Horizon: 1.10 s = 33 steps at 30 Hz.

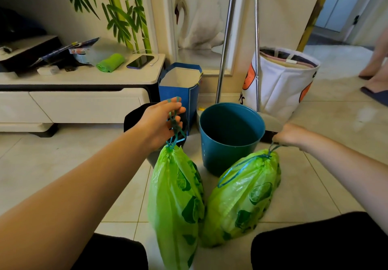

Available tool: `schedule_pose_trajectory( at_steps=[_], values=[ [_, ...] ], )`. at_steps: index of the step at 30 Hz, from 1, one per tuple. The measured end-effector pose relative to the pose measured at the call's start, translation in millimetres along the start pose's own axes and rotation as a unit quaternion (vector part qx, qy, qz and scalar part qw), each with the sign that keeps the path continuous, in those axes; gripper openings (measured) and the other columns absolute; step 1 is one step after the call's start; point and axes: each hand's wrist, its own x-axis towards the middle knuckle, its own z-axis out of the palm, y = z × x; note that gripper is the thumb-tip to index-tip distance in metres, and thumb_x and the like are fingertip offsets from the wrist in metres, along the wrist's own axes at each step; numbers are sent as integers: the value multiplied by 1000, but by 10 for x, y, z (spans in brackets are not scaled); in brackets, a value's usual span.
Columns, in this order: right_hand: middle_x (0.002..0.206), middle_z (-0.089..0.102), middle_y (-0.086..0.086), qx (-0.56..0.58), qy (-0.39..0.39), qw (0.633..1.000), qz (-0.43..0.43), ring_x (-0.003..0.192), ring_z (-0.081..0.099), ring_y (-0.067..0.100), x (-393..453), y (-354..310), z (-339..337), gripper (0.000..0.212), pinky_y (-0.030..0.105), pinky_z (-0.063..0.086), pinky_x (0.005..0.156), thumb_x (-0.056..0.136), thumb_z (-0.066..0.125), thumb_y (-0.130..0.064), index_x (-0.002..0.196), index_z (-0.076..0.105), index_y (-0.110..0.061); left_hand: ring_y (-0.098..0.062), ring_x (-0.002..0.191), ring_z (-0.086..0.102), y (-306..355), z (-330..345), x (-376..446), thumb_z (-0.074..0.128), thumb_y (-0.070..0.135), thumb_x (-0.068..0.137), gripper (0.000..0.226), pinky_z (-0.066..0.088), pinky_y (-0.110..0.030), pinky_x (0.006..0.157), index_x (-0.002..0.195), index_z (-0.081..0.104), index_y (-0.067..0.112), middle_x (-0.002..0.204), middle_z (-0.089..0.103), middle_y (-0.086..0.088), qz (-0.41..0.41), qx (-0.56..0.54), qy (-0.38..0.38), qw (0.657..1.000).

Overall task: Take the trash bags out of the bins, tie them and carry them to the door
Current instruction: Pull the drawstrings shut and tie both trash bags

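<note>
Two crinkly translucent green trash bags, lime-slice print, drawstring-cinched, in front of round smooth teal bin [231, 135]: left bag [176, 202] hangs upright from left hand [159, 122] fingers hooked in its cord, right bag [243, 196] leans, right hand [290, 134] pinching its cord.

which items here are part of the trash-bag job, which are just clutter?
Job:
- left green bag, drawstring gripped by the left hand
- right green bag, drawstring gripped by the right hand
- blue bin, no bag in it
- black bin, mostly hidden

Lying about:
- phone
- green cloth
- blue paper bag
- white laundry basket
- mop poles
</note>
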Motion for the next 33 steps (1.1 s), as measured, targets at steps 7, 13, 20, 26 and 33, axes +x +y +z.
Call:
schedule_pose_trajectory(
  at_steps=[7,13,20,26,33],
  values=[
    [83,63,2,276,-96,945,147,63,54,17,-9,2,-35,13,27,44,59,88,59,-24,85,58,-11,-8,55,49,-39,-2,41,56,14,93,30,46,-25,66,122,62,17,74,62,3,0,16,-19,1000],
    [50,66,-3,384,-70,921,2,58,60,14,-94,-187,-23,21,28,50,60,91,57,-26,72,57,-16,-9,56,48,-44,-38,31,56,14,92,29,47,-25,64,120,64,15,77,61,2,8,51,-28,998],
    [87,77,3,228,-150,929,-249,81,68,8,-401,-392,172,9,22,51,70,87,63,-24,89,68,-17,-9,56,47,-39,-27,4,55,14,93,25,46,-24,60,114,66,7,77,61,-1,13,87,-52,995],
    [107,63,-2,-205,-107,898,-374,106,56,17,-425,-361,499,40,32,46,87,81,67,-38,116,59,-22,-8,49,45,-79,-20,66,54,13,94,27,43,-25,57,118,64,6,77,61,-3,15,100,-60,993],
    [77,65,-7,-77,-57,926,-365,80,62,14,-439,-522,378,8,29,51,73,81,64,-27,74,62,-29,-9,45,42,-156,93,141,51,9,95,27,39,-24,53,118,63,3,71,60,-3,10,93,-61,994]
  ],
)
